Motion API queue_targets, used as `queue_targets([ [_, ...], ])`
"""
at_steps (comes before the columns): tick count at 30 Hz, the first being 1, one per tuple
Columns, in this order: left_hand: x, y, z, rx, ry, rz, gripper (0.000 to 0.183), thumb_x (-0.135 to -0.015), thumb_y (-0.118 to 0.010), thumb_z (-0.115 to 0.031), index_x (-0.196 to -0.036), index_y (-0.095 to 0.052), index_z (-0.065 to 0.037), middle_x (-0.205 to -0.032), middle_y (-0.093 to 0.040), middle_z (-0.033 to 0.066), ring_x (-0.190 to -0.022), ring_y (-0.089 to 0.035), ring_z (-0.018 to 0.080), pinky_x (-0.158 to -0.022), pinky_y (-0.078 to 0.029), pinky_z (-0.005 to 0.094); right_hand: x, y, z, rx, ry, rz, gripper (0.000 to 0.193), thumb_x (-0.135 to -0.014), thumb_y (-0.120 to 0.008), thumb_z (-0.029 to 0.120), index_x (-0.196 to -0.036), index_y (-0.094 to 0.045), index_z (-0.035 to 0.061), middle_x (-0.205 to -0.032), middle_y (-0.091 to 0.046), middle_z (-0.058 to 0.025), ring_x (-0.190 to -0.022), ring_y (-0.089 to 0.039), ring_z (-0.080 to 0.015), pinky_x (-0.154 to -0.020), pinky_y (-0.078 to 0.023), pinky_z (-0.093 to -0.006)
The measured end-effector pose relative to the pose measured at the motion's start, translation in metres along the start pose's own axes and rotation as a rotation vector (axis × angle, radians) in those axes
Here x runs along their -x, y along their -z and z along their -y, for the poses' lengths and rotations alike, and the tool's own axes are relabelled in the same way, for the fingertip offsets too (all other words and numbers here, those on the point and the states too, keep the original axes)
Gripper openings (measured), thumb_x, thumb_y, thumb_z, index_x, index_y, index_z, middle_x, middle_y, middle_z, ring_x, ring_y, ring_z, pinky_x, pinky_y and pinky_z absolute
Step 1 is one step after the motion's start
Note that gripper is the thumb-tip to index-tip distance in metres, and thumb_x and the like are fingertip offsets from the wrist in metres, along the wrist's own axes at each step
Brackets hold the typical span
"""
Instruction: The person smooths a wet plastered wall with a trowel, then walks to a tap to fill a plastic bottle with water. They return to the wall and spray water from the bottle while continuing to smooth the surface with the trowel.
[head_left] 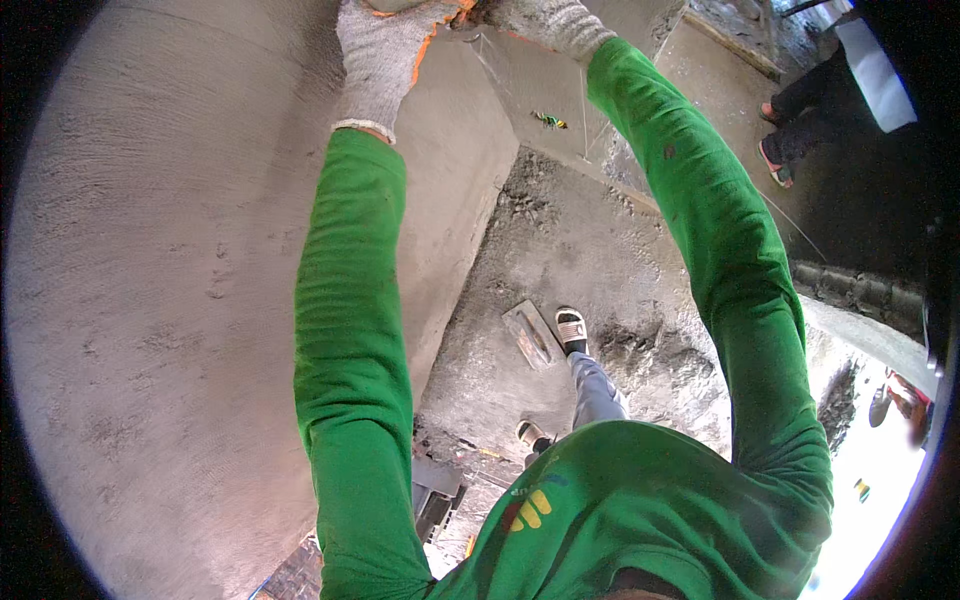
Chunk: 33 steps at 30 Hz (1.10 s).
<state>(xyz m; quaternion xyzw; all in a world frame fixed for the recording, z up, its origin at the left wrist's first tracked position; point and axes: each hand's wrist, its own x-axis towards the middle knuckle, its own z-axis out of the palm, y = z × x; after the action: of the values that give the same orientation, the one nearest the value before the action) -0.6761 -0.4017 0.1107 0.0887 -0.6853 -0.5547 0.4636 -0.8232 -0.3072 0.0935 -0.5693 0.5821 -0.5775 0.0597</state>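
**Bright green against grey**

At the top of the frame, your left glove [385, 60] is greyish white, edged with orange; your right glove [552, 22] is greyish white too. Your shirt [630, 490], lower centre, is green with slanted yellow bars. The wall [180, 270] at left is grey-brown, faintly streaked. Near the centre, your sandal [571, 328] is whitish and dark, your trousers [596, 390] pale grey-blue.
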Motion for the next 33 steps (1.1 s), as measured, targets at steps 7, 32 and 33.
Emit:
queue_targets([
  [7,0.019,0.010,0.007,-0.081,0.128,0.034,0.070,-0.063,-0.090,0.002,-0.126,-0.059,0.000,-0.114,-0.069,0.0097,-0.096,-0.068,0.0181,-0.087,-0.058,0.0331,0.022,-0.029,-0.038,-0.233,-0.049,0.002,0.068,-0.071,-0.088,0.015,-0.130,-0.053,0.0100,-0.114,-0.066,-0.0062,-0.101,-0.063,-0.0164,-0.083,-0.056,-0.0320],
  [32,0.066,0.007,-0.103,-0.877,0.314,0.547,0.068,-0.063,-0.094,-0.019,-0.121,-0.063,-0.002,-0.107,-0.072,0.0091,-0.095,-0.067,0.0145,-0.085,-0.055,0.0319,0.150,-0.053,0.060,-0.556,-0.388,-0.284,0.044,-0.077,-0.083,0.008,-0.115,-0.062,0.0034,-0.099,-0.072,-0.0062,-0.087,-0.068,-0.0163,-0.074,-0.057,-0.0327],
  [33,0.078,0.009,-0.106,-0.820,0.345,0.539,0.068,-0.062,-0.094,-0.018,-0.121,-0.063,-0.002,-0.107,-0.072,0.0092,-0.096,-0.067,0.0152,-0.086,-0.055,0.0318,0.159,-0.057,0.061,-0.666,-0.413,-0.317,0.044,-0.076,-0.083,0.008,-0.115,-0.062,0.0032,-0.099,-0.072,-0.0061,-0.088,-0.068,-0.0161,-0.075,-0.057,-0.0327],
])
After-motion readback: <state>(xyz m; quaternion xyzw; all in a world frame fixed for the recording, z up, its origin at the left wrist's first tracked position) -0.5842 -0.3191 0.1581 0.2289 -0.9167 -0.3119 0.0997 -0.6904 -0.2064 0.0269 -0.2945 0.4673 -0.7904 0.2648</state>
